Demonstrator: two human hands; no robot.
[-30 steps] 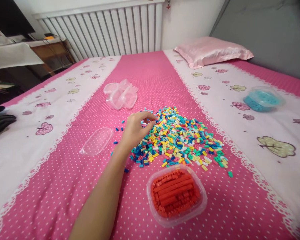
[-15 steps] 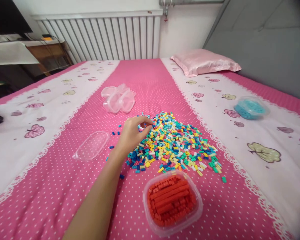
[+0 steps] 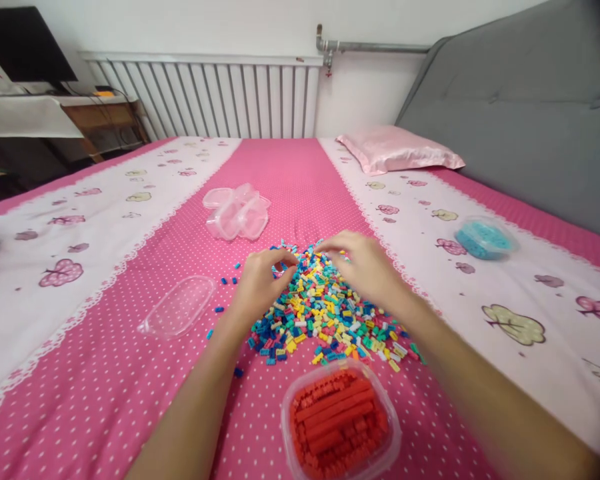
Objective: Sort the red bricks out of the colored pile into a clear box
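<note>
A loose heap of small building bricks in blue, green, yellow, white and pink lies on the bedspread. At its far left side my left hand is bent in a pinch, thumb and forefinger nearly together; whatever is between the tips is too small to make out. Opposite it, my right hand hovers over the far part of the heap, slightly blurred, its fingers stretched out and thumb apart. Closest to me stands a clear plastic box packed with red bricks.
A clear lid lies left of the heap, and several stacked clear containers sit beyond it. On the right is a lidded box of light-blue bricks. A pink pillow rests by the grey headboard.
My right hand has come into view from the right and reached over the heap. My left hand stays by the heap's left side, still pinched. The view has tilted up slightly.
</note>
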